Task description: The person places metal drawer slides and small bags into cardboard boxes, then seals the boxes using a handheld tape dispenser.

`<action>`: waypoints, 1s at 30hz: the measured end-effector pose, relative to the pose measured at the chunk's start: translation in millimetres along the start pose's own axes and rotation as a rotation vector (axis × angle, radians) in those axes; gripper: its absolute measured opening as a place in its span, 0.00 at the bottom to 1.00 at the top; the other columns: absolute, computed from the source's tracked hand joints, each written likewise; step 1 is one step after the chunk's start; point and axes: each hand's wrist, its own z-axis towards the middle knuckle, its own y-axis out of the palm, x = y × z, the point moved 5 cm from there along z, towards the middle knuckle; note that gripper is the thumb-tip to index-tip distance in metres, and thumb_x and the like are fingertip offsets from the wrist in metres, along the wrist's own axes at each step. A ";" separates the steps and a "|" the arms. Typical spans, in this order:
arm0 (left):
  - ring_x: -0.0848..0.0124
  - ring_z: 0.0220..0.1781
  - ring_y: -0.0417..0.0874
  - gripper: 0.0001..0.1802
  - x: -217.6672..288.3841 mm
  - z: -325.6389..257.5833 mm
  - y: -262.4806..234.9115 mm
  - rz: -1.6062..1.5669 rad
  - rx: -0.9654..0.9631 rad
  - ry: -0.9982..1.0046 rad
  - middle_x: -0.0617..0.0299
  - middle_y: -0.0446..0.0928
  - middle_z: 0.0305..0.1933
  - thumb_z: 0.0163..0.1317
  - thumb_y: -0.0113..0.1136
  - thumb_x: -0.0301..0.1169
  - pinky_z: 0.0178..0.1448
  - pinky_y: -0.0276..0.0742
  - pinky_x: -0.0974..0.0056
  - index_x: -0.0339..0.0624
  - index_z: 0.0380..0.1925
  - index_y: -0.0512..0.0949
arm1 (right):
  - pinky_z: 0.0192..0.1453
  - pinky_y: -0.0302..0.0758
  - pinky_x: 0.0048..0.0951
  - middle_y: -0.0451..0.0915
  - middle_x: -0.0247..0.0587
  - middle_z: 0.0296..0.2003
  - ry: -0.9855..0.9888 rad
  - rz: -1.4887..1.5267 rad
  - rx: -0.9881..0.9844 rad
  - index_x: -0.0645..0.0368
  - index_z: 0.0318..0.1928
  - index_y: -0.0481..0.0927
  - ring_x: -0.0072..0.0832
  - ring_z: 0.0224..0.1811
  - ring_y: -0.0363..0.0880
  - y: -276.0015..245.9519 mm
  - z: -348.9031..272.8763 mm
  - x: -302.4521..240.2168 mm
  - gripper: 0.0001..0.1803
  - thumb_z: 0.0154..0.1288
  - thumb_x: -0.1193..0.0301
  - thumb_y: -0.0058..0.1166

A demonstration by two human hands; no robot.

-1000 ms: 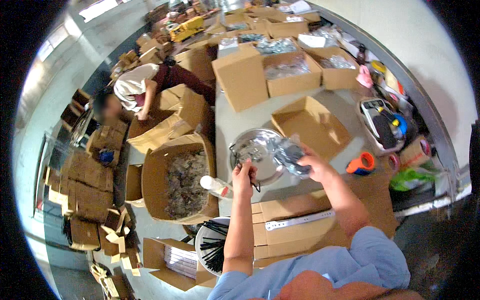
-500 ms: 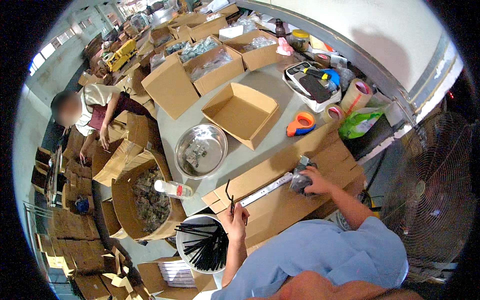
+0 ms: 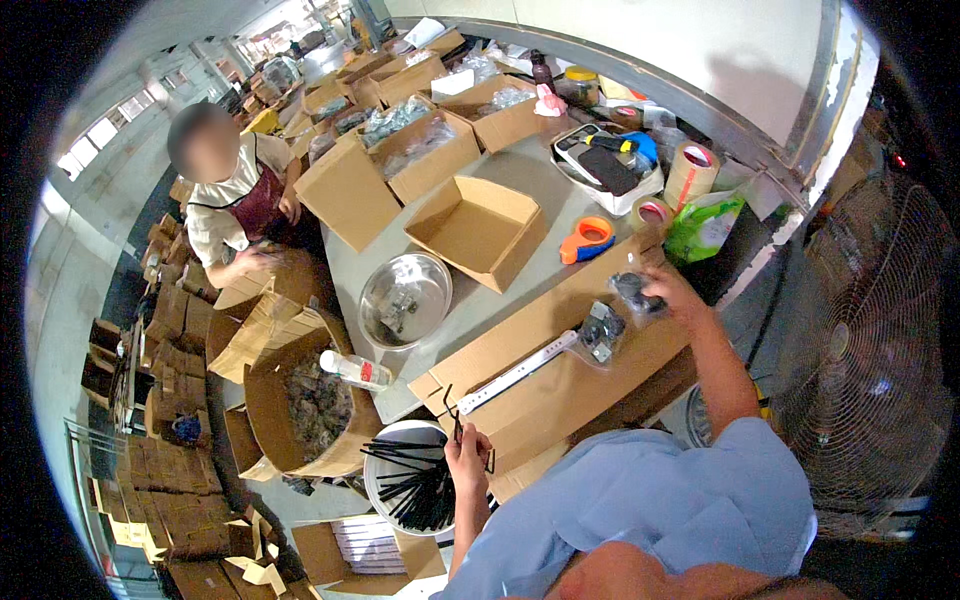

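My left hand (image 3: 467,458) is closed around thin black bent rods (image 3: 449,402), just above the near left end of a long flat cardboard box (image 3: 530,440). Lengthwise on that box lies a white slotted metal rail (image 3: 520,373). At the rail's far end rests a clear plastic bag of dark parts (image 3: 600,335). Farther right, my right hand (image 3: 668,290) has its fingers on a second bag of dark parts (image 3: 632,290) over the box's right end. Beside my left hand stands a white bucket (image 3: 378,490) full of black rods (image 3: 418,497).
Beyond the box, the grey table (image 3: 480,320) bears a steel bowl (image 3: 362,305), an open cardboard tray (image 3: 470,232), an orange tape dispenser (image 3: 587,240) and a clear bottle (image 3: 355,370). A large fan (image 3: 850,350) stands right. Across the table a co-worker (image 3: 235,215) handles cardboard.
My right hand has moved right and away from me, leaving one bag uncovered by the rail. My left hand keeps its hold. The co-worker has straightened up; the whole view has shifted slightly.
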 end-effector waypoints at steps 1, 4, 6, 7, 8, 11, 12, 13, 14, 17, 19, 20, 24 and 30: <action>0.83 0.13 0.58 0.21 0.3 0.8 5.8 0.023 -0.040 0.003 0.68 0.68 0.12 0.67 0.51 0.39 0.18 0.47 0.73 0.44 0.14 0.69 | 0.59 0.71 0.36 0.76 0.41 0.50 -0.013 -0.206 0.174 0.53 0.61 0.68 0.36 0.50 0.76 -25.1 18.1 15.8 0.35 0.48 0.65 0.54; 0.83 0.13 0.58 0.21 5.6 0.7 16.0 0.028 -0.099 0.040 0.69 0.67 0.13 0.68 0.50 0.39 0.18 0.47 0.73 0.44 0.15 0.70 | 0.68 0.59 0.42 0.66 0.46 0.63 -0.382 -0.926 0.097 0.56 0.55 0.74 0.43 0.63 0.65 -19.9 52.6 56.5 0.26 0.57 0.60 0.50; 0.83 0.13 0.58 0.20 11.6 0.3 20.3 0.036 -0.101 0.076 0.69 0.67 0.13 0.68 0.50 0.38 0.18 0.48 0.74 0.44 0.16 0.70 | 0.72 0.46 0.51 0.43 0.44 0.72 -0.026 -1.412 0.181 0.54 0.60 0.70 0.50 0.70 0.51 -16.4 55.7 80.1 0.33 0.56 0.50 0.50; 0.83 0.13 0.58 0.20 15.1 -0.3 19.2 0.037 -0.100 0.080 0.69 0.67 0.13 0.68 0.50 0.38 0.18 0.48 0.74 0.44 0.16 0.70 | 0.72 0.46 0.51 0.43 0.44 0.72 -0.030 -1.411 0.182 0.54 0.60 0.70 0.50 0.70 0.51 -8.0 54.5 69.9 0.33 0.56 0.50 0.50; 0.84 0.14 0.59 0.20 16.3 -3.2 16.9 0.079 -0.118 0.061 0.69 0.67 0.13 0.68 0.50 0.38 0.18 0.49 0.74 0.44 0.17 0.70 | 0.73 0.40 0.52 0.34 0.40 0.72 0.130 -1.303 0.169 0.53 0.62 0.68 0.50 0.72 0.37 -0.4 48.2 61.1 0.34 0.57 0.51 0.52; 0.84 0.14 0.60 0.19 8.9 -2.5 13.9 0.112 -0.154 0.048 0.69 0.68 0.14 0.69 0.49 0.38 0.18 0.51 0.75 0.43 0.18 0.70 | 0.73 0.36 0.56 0.30 0.33 0.73 0.178 -1.284 0.202 0.52 0.61 0.70 0.57 0.72 0.28 -26.8 50.5 81.9 0.33 0.61 0.47 0.49; 0.84 0.14 0.60 0.19 6.4 -1.4 11.5 0.107 -0.129 0.034 0.69 0.68 0.14 0.69 0.49 0.38 0.18 0.51 0.75 0.43 0.18 0.70 | 0.72 0.36 0.57 0.31 0.32 0.72 0.101 -1.400 0.260 0.51 0.60 0.72 0.59 0.72 0.30 -28.5 52.4 80.6 0.30 0.62 0.47 0.48; 0.84 0.14 0.60 0.19 4.4 0.2 10.4 0.103 -0.106 0.019 0.69 0.68 0.14 0.69 0.49 0.38 0.18 0.51 0.74 0.43 0.18 0.70 | 0.72 0.37 0.57 0.32 0.31 0.72 0.023 -1.515 0.319 0.49 0.58 0.74 0.60 0.71 0.33 -30.5 53.7 78.8 0.28 0.63 0.48 0.46; 0.84 0.14 0.60 0.20 1.8 0.1 9.6 0.064 -0.068 -0.017 0.69 0.68 0.14 0.69 0.49 0.38 0.18 0.52 0.75 0.42 0.18 0.70 | 0.72 0.37 0.57 0.32 0.31 0.72 0.028 -1.515 0.321 0.49 0.58 0.74 0.60 0.71 0.33 -34.7 54.7 81.7 0.28 0.63 0.48 0.46; 0.83 0.15 0.61 0.21 -4.8 2.2 0.4 0.116 -0.099 -0.056 0.69 0.68 0.14 0.69 0.49 0.38 0.19 0.52 0.75 0.42 0.17 0.70 | 0.72 0.41 0.55 0.37 0.34 0.71 0.121 -1.373 0.348 0.48 0.54 0.77 0.59 0.70 0.39 -18.3 42.3 70.0 0.24 0.64 0.50 0.46; 0.83 0.13 0.60 0.21 -5.6 3.5 5.6 0.103 -0.079 -0.059 0.69 0.66 0.13 0.69 0.49 0.39 0.17 0.51 0.74 0.42 0.16 0.69 | 0.71 0.40 0.60 0.44 0.51 0.70 0.094 -1.071 0.421 0.60 0.50 0.78 0.57 0.71 0.39 -12.6 28.6 66.4 0.28 0.62 0.50 0.48; 0.83 0.12 0.59 0.22 -2.8 3.0 8.5 0.130 -0.053 -0.036 0.70 0.65 0.12 0.69 0.49 0.39 0.16 0.50 0.74 0.42 0.16 0.69 | 0.71 0.40 0.60 0.44 0.51 0.70 0.100 -1.073 0.418 0.60 0.50 0.78 0.57 0.71 0.39 -20.3 33.7 76.7 0.28 0.62 0.50 0.48; 0.84 0.13 0.59 0.20 1.4 7.5 19.8 0.167 -0.098 -0.021 0.71 0.64 0.12 0.68 0.49 0.39 0.17 0.50 0.75 0.42 0.18 0.69 | 0.71 0.46 0.56 0.49 0.49 0.70 -0.157 -1.244 0.515 0.58 0.60 0.68 0.57 0.70 0.46 -41.6 40.7 80.9 0.31 0.64 0.52 0.47; 0.82 0.15 0.62 0.07 -5.1 12.0 35.3 0.114 -0.108 -0.119 0.68 0.68 0.17 0.67 0.51 0.34 0.18 0.57 0.73 0.44 0.34 0.68 | 0.71 0.50 0.49 0.50 0.54 0.69 -0.164 -1.244 0.619 0.59 0.63 0.63 0.52 0.69 0.50 -35.5 46.2 87.6 0.32 0.61 0.60 0.53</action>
